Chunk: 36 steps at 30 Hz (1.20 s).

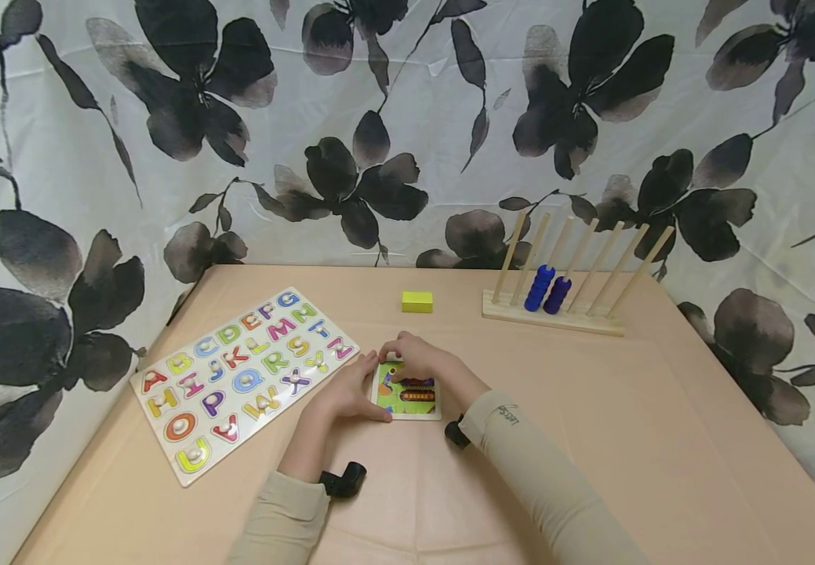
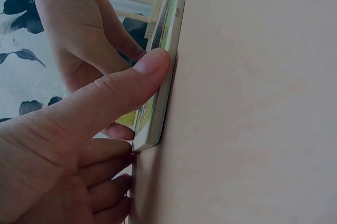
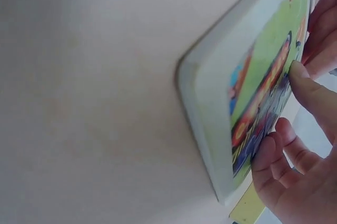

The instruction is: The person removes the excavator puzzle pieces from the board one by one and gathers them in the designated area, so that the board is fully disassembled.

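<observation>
Alphabet board (image 1: 231, 384), bead rack (image 1: 558, 298) and floral cloth (image 1: 449, 118) suggest a play area.

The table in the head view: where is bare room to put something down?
The widest free patch of table lies between the right sleeve, peg rack and right edge. A smaller one lies between the alphabet board and yellow block. Crowded: the middle, where left hand and right hand touch the picture board beside the alphabet board.

Left grip (image 1: 348, 392) and right grip (image 1: 417, 358) touch a picture board (image 1: 417, 409) beside an alphabet board (image 1: 231, 404).
</observation>
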Tool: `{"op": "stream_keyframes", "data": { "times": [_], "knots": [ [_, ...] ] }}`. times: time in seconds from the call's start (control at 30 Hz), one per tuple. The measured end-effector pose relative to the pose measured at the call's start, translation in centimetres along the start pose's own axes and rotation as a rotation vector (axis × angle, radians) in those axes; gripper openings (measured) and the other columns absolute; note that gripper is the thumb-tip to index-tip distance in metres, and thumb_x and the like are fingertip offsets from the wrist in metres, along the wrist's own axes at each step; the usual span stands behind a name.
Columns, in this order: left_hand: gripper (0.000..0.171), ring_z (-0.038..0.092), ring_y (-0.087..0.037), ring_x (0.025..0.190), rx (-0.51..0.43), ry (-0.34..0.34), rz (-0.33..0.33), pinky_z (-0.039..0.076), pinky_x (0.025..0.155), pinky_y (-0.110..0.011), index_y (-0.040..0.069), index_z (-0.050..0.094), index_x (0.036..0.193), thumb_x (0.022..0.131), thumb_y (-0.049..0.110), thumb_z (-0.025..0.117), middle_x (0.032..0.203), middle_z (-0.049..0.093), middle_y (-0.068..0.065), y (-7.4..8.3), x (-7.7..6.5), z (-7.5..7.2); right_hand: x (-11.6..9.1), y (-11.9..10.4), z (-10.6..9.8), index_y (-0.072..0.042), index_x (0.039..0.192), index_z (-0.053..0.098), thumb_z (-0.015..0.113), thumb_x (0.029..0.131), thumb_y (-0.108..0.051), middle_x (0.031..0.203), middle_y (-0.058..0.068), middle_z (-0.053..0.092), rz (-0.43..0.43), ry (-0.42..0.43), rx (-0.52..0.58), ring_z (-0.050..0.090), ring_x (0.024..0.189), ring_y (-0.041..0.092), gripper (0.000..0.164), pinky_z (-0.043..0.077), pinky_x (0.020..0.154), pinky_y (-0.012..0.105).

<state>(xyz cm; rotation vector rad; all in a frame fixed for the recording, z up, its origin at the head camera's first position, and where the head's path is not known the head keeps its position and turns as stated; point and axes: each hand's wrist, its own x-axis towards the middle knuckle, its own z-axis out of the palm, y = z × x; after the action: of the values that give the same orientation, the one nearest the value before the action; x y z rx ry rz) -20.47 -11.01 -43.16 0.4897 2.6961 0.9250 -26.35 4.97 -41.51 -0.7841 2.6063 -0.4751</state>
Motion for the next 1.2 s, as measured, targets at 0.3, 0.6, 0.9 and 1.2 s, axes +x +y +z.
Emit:
{"op": "stream_keyframes", "data": {
  "times": [0.3,0.6,0.9,1.2],
  "knots": [
    [0.106,0.019,-0.033,0.135,0.003,0.001,0.003,0.021,0.109,-0.043,0.0,0.029,0.141,0.058,0.031,0.086,0.148,0.024,-0.016,-0.1,0.0,0.0,0.3,-0.4,-0.3,-0.021,0.105,0.055,0.066,0.084,-0.012,0.115,0.01,0.044,0.086,-0.072,0.094,0.046,0.097,0.022,0.026,0.046,0.084,0.036],
    [0.108,0.022,-0.032,0.135,0.002,0.008,0.023,0.022,0.109,-0.041,-0.002,0.028,0.141,0.057,0.03,0.087,0.146,0.026,-0.018,-0.1,0.0,0.0,0.6,-0.5,-0.5,-0.016,0.103,0.052,0.068,0.081,-0.007,0.106,0.006,0.045,0.073,-0.089,0.13,0.046,0.094,0.02,0.028,0.045,0.083,0.035],
    [0.107,0.019,-0.034,0.135,0.002,0.01,0.017,0.021,0.109,-0.043,-0.002,0.029,0.141,0.057,0.031,0.087,0.147,0.025,-0.017,0.0,-0.1,-0.1,0.6,-0.1,-0.3,-0.012,0.105,0.053,0.07,0.079,-0.005,0.099,0.004,0.052,0.017,-0.036,0.2,0.047,0.09,0.018,0.032,0.043,0.086,0.032],
    [0.105,0.017,-0.034,0.136,-0.012,0.0,0.0,0.02,0.109,-0.043,-0.003,0.03,0.14,0.058,0.031,0.086,0.147,0.024,-0.017,-0.1,-0.1,-0.1,0.6,0.6,-0.2,-0.009,0.099,0.063,0.076,0.073,-0.005,0.089,0.002,0.055,0.03,0.049,0.305,0.05,0.081,0.015,0.029,0.046,0.074,0.024]
  ]
}}
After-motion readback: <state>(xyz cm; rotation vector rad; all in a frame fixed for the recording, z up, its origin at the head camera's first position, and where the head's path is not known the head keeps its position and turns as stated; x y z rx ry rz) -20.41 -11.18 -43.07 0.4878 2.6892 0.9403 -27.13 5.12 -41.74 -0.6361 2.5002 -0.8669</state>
